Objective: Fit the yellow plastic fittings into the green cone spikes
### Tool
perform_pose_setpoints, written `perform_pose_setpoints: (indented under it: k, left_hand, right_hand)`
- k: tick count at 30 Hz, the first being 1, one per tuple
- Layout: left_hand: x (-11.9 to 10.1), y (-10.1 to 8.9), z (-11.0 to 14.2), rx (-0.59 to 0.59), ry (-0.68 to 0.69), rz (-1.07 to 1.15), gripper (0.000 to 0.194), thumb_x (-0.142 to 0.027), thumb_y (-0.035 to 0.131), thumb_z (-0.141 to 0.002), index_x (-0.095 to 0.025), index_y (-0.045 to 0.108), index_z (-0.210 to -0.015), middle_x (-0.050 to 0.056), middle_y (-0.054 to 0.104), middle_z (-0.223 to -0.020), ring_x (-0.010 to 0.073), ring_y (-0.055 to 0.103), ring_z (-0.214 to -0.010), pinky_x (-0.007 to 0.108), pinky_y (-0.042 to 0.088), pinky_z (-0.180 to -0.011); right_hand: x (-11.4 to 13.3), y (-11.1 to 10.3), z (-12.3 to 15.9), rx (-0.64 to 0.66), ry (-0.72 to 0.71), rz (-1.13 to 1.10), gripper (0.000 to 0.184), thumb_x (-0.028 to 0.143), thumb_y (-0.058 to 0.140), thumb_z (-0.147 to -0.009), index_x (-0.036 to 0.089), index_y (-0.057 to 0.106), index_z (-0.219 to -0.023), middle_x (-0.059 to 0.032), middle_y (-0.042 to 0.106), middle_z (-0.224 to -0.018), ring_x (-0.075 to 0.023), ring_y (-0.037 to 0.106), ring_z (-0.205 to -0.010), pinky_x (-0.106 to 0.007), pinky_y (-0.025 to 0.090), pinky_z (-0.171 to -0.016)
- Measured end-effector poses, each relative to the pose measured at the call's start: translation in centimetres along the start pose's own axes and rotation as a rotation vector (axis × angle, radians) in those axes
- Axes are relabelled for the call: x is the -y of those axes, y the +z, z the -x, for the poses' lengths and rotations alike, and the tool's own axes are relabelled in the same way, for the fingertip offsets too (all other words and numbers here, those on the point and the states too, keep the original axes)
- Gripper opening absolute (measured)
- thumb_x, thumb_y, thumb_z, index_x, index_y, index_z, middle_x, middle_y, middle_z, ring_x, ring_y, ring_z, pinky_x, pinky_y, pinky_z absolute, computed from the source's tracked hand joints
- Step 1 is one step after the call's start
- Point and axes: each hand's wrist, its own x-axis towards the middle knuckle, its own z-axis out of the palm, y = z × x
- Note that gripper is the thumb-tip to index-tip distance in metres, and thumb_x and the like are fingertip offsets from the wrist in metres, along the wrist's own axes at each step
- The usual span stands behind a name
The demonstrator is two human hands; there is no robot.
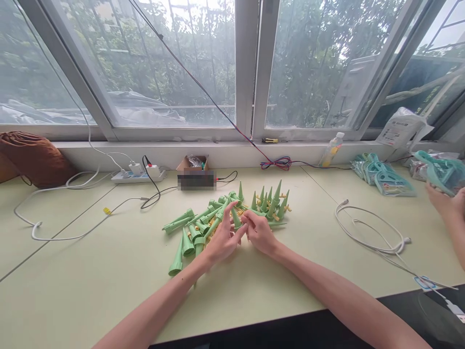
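Observation:
My left hand [225,236] is closed around a green plastic watering spike [236,218], its pointed end up. Right beside it, my right hand [260,232] is pinched near the spike; whatever sits between those fingertips is too small to make out. Just left of my hands lies a loose heap of green spikes [187,245], with small yellow valve pieces among them. To the right of the heap, several spikes [271,207] stand point up, some with yellow valves fitted near the base. One more spike [240,191] stands upright behind my left hand.
At the back are a small cardboard box [181,165], a power strip [119,177] and a bottle [331,150]. A coiled white cable [378,247] lies right. Another person's hand [448,201] holds a teal bagged item [439,172] near more teal packs [394,182]. A brown bag [36,160] is left.

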Motion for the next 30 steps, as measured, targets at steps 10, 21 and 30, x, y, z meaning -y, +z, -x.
perform_pose_setpoints:
  k: [10,21,30]
  left_hand:
    - [-0.53,0.19,-0.03,-0.077,0.003,0.108,0.070,-0.046,0.051,-0.096,-0.030,0.008,-0.149,0.002,0.060,-0.093,0.0107,0.060,-0.057,0.023,0.050,-0.049]
    - [-0.04,-0.31,-0.64,-0.017,-0.059,0.220,0.033,-0.052,0.050,-0.094,-0.020,0.046,-0.100,0.003,0.058,-0.098,0.0088,0.061,-0.054,0.019,0.044,-0.039]
    - [-0.16,-0.38,-0.55,-0.058,-0.002,0.137,0.030,-0.048,0.055,-0.092,-0.019,0.049,-0.098,0.005,0.059,-0.104,0.0086,0.060,-0.056,0.020,0.044,-0.039]
  right_hand:
    - [0.67,0.19,0.25,-0.089,0.039,0.035,0.031,0.040,0.040,-0.100,0.021,0.047,-0.077,0.0054,0.045,-0.052,-0.0114,0.043,-0.044,-0.024,0.036,-0.046]
    - [0.11,0.23,0.19,-0.118,0.012,0.062,0.034,0.042,0.040,-0.100,0.021,0.046,-0.074,0.0062,0.038,-0.051,-0.0109,0.036,-0.045,-0.024,0.030,-0.046]
    - [-0.05,0.22,0.24,-0.116,0.012,0.076,0.031,0.041,0.040,-0.101,0.021,0.047,-0.078,0.0058,0.040,-0.051,-0.0116,0.037,-0.044,-0.025,0.030,-0.045]
